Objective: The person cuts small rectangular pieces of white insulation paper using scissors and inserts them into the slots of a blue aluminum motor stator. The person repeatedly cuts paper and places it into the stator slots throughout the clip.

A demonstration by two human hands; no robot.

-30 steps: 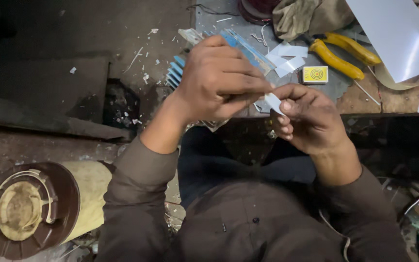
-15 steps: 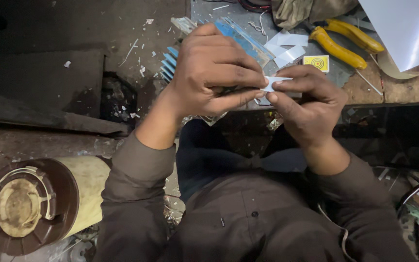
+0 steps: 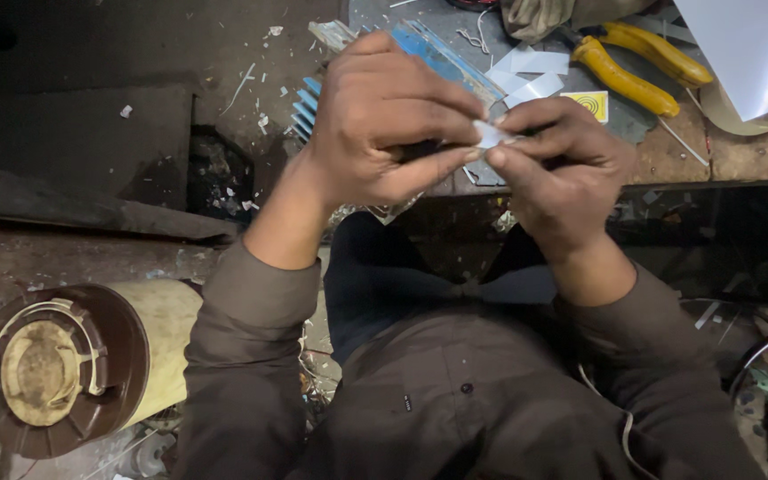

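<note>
I hold a small white piece point(image 3: 491, 134) between my two hands. It sits right in the middle, where my fingertips meet. My left hand point(image 3: 393, 120) is curled up tight, and its thumb and first fingers pinch the left side of the piece. My right hand point(image 3: 566, 169) is curled too, and its thumb and first finger pinch the right side. So both hands are closed on the same little thing, and they touch each other there. Most of the piece is hidden by my fingers, so I cannot tell its full shape.

My hands are up in front of me, above my lap, just at the near edge of the workbench point(image 3: 722, 156). Past my right hand, on the bench, lie pliers with yellow handles point(image 3: 633, 71). Near them is a small yellow card point(image 3: 587, 105). Some white paper strips point(image 3: 540, 73) lie just behind my knuckles. Blue flat strips point(image 3: 442, 55) poke out from behind my left hand. A big white sheet point(image 3: 748, 49) is in the far corner.

Down to my left, well away from my hands, there is a big brown and cream roll point(image 3: 91, 360) lying on its side on the dirty floor point(image 3: 91, 116).
</note>
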